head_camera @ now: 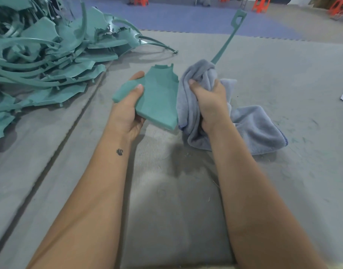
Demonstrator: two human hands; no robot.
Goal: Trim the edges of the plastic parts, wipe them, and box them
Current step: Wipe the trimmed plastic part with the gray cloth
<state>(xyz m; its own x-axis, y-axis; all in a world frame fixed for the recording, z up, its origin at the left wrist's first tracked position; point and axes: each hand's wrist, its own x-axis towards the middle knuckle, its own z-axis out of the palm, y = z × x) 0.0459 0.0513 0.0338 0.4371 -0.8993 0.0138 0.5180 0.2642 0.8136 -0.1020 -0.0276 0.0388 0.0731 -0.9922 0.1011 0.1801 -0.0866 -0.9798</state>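
Your left hand grips the part steady, face up for wiping. Your right hand bunches the cloth around its handle. Far left lies the trim pile.

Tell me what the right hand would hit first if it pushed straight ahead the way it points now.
Probably nothing solid: the right hand points up and away along the green handle sticking out of the blue cloth it grips. Depth is unclear.
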